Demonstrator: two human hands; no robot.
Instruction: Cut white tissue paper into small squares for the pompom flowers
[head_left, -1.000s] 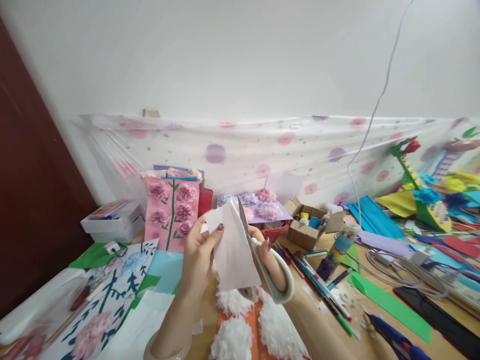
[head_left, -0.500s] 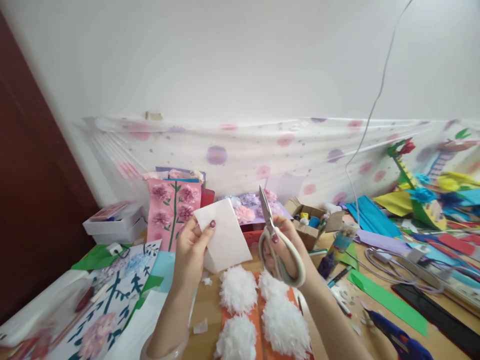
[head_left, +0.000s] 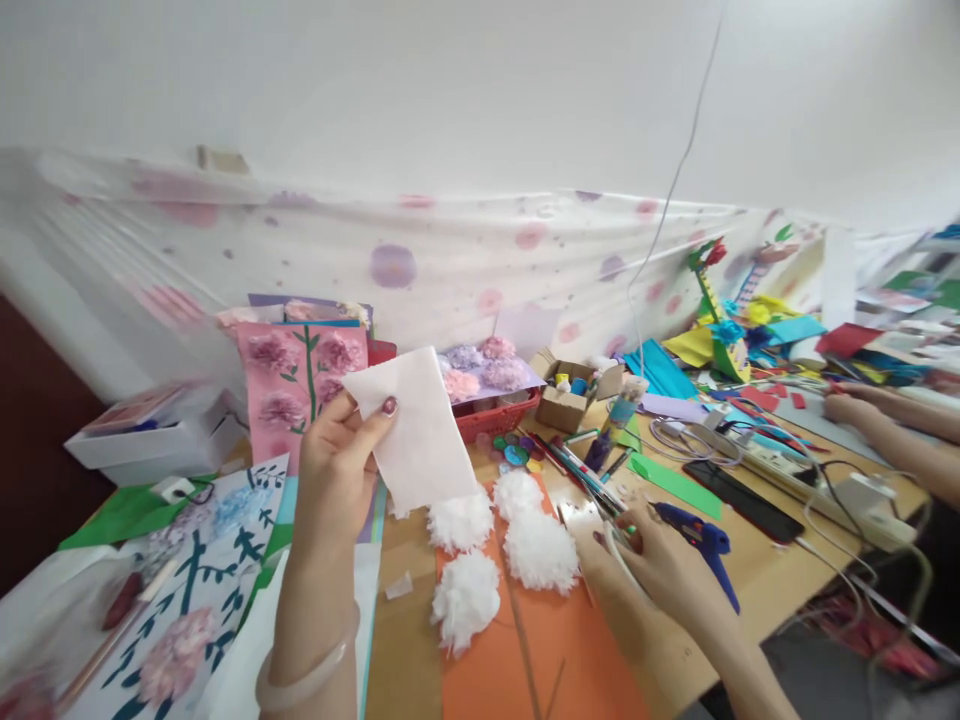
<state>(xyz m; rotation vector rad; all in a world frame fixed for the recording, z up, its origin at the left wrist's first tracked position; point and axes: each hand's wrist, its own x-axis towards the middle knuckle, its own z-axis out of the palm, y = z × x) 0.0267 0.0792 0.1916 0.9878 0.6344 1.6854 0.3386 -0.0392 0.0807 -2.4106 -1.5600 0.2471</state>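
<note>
My left hand (head_left: 346,440) pinches a folded white sheet of paper (head_left: 420,435), thumb on its near face, above the table. Lower and to the right, my right hand (head_left: 649,555) is down at the table, its fingers closed about the pale handle of the scissors (head_left: 619,556); the hand hides much of them. Between my hands, several fluffy white paper pompoms (head_left: 466,600) lie on an orange sheet (head_left: 495,685). The right hand is just beside the sheet's right edge, near some pens (head_left: 581,465).
A blue glue gun (head_left: 701,545) lies right of my right hand, with a black phone (head_left: 742,500) and a power strip (head_left: 795,475) beyond. A red basket (head_left: 495,415) and a cardboard box (head_left: 566,408) stand behind. Another person's hands (head_left: 862,405) are at far right.
My right hand has lowered the scissors from beside the paper to the table at the right. The left hand still holds the white paper. The view has turned to the right.
</note>
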